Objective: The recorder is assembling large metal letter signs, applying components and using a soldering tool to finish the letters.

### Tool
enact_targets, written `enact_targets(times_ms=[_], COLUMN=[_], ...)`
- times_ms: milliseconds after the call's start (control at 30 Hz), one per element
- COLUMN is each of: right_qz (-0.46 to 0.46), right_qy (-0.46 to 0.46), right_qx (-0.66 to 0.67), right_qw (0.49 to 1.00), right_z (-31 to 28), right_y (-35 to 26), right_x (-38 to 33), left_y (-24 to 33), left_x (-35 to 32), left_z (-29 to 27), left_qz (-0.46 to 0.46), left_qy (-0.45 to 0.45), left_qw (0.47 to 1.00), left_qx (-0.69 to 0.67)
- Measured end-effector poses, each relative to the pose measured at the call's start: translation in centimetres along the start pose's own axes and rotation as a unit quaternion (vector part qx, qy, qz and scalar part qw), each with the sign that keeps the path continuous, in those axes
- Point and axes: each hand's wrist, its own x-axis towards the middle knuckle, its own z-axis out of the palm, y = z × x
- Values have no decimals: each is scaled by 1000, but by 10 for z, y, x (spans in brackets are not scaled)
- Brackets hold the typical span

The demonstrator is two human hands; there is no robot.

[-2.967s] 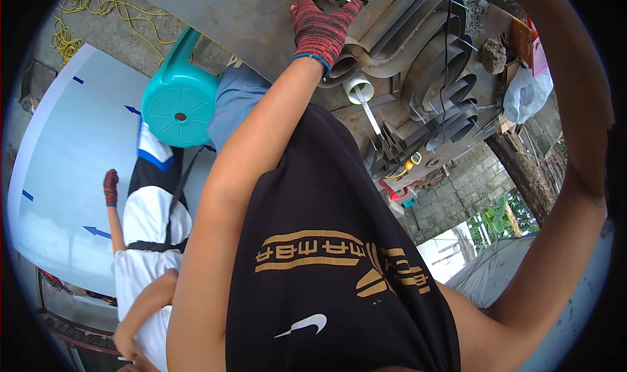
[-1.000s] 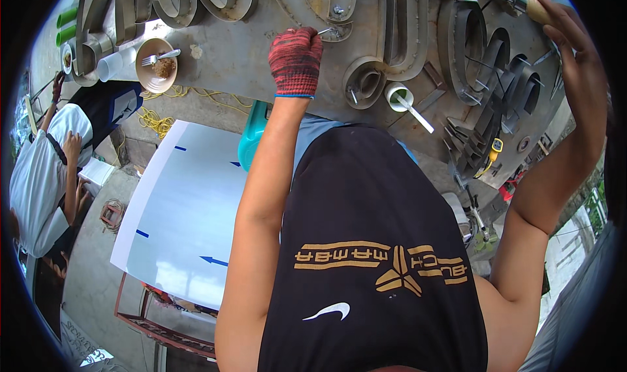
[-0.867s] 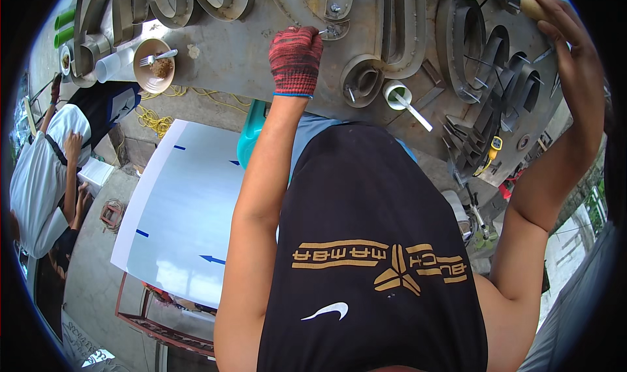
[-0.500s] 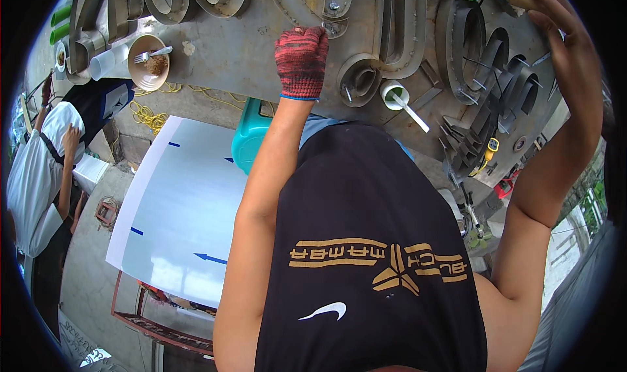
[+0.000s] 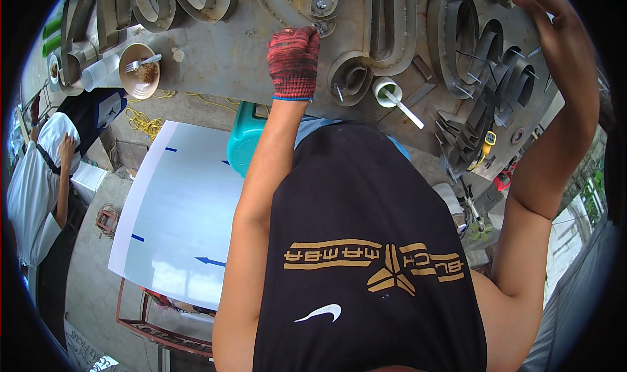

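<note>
L hand [image 5: 294,60] gloved on bolt [image 5: 320,27]; R hand [image 5: 555,32] at table [image 5: 222,59] edge

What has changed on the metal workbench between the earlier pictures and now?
Three seconds ago the left hand in its red knitted glove reached far right; it has since shifted left to a small bolt beside the curved metal strip letters. The bare right hand stays raised at the bench's right end, gripping something mostly hidden. The white cup with a stick and brown bowl stayed put.

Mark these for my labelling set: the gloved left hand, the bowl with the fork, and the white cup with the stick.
left hand [image 5: 293,60], head view, back of the glove.
bowl [image 5: 128,78], head view, left rim.
white cup [image 5: 379,100], head view, left rim.
</note>
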Motion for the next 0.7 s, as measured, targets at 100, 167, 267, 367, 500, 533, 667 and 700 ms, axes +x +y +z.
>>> enact_targets(times_ms=[100, 167, 267, 367, 500, 533, 667, 700], right_qz=[31, 48, 15, 1, -59, -57, 0, -2], right_qy=[6, 10, -4, -19, -17, -34, -41, -42], right_qx=[5, 8, -44, -69, -91, -85, -24, -24], right_qw=[999, 999, 999, 997, 994, 994, 999, 999], right_z=[4, 5, 6, 5, 8, 4, 9, 10], right_y=[6, 17, 18, 6, -1, -10, -22, -23], right_x=[-5, -9, -4, 3, 11, 12, 15, 16], left_y=[1, 3, 5, 7, 12, 13, 11, 9], left_x=[0, 0, -3, -9, -15, -15, -17, -17], left_z=[4, 6, 9, 14, 16, 16, 13, 11], left_qz=[-60, -115, -227, -231, -280, -269, -226, -221], left_qy=[-6, -11, 0, -1, 12, 28, 24, 8], left_qw=[997, 988, 966, 963, 934, 934, 961, 961], left_qx=[-48, -99, -125, -140, -221, -234, -159, -168])
